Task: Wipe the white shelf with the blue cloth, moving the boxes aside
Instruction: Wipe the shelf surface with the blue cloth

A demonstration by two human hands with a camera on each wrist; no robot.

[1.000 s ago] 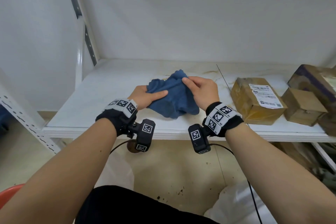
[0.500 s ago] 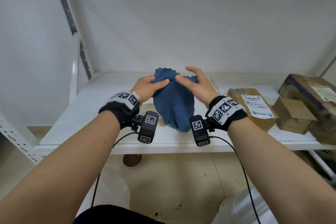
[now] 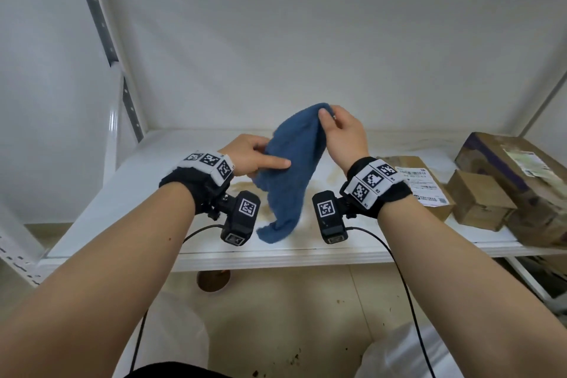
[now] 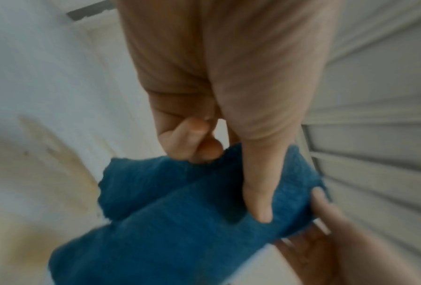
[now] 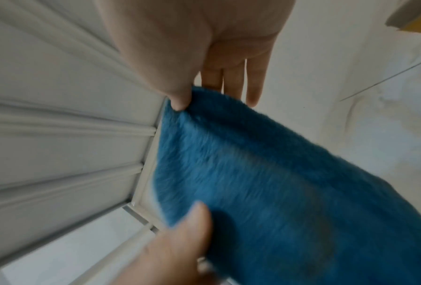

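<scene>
The blue cloth (image 3: 290, 169) hangs in the air above the white shelf (image 3: 147, 181), held by both hands. My right hand (image 3: 340, 135) pinches its top corner between thumb and fingers, high up. My left hand (image 3: 250, 158) grips its left edge lower down, thumb lying across the fabric (image 4: 204, 202). In the right wrist view the cloth (image 5: 277, 183) drapes down from the thumb pinch. Brown stains mark the shelf under the cloth. Three cardboard boxes stand at the right: a labelled one (image 3: 429, 190), a small one (image 3: 478, 202) and a large one (image 3: 521, 175).
A perforated grey upright (image 3: 104, 34) rises at the back left beside the white wall. Below the shelf lie a tiled floor, a round brown object (image 3: 214, 281) and white bags (image 3: 405, 356). The shelf's left half is bare of boxes.
Both hands lifted the cloth off the shelf. The right hand has risen higher and pulled a corner up, spreading the cloth out between the hands.
</scene>
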